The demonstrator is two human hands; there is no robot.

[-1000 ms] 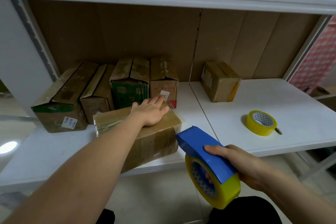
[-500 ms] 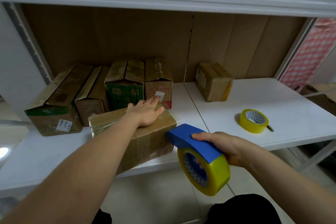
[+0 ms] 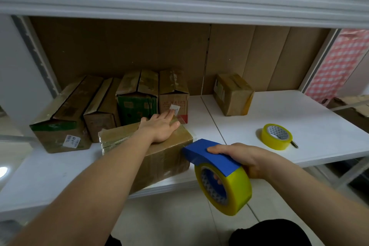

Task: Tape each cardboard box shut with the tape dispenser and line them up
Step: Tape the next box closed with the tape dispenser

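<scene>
Cardboard box [image 3: 159, 158], brown, glossy tape across its top, edges creased.

Both forearms are bare to the edge of view with no sleeve, watch or ring showing on the left hand [image 3: 160, 130] or the right hand [image 3: 242, 159], and dark black clothing [image 3: 269, 232] shows below the right forearm.

The left hand [image 3: 161, 130] is laid flat, fingers straight, at frame centre; the right hand [image 3: 242, 161] is curled in a grip, lower right.
</scene>
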